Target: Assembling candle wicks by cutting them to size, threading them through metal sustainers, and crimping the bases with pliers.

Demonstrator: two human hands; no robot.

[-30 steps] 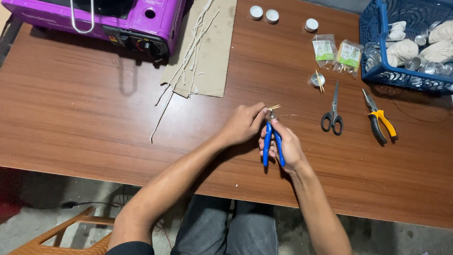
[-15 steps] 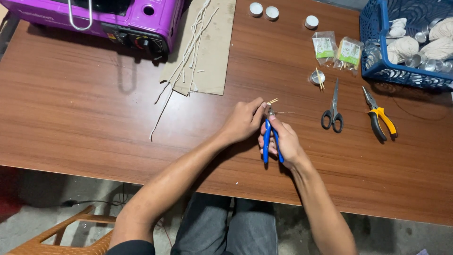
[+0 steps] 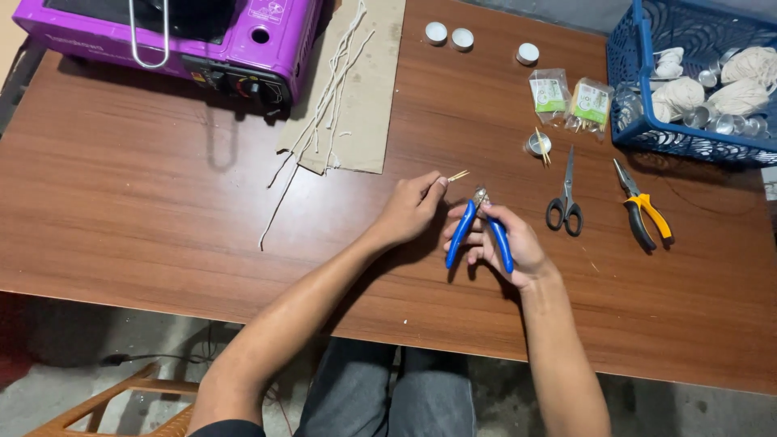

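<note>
Over the wooden bench (image 3: 162,210), my left hand (image 3: 409,212) pinches a short pale stick (image 3: 458,175) between fingertips, while my right hand (image 3: 506,243) wraps closed around blue-handled cutters (image 3: 477,231), beside black scissors (image 3: 565,198).

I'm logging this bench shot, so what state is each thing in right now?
blue-handled cutters: held in right hand, handles apart
small sticks: pinched in left hand
scissors: shut, lying flat
yellow-handled pliers: lying untouched
blue basket: filled
</note>
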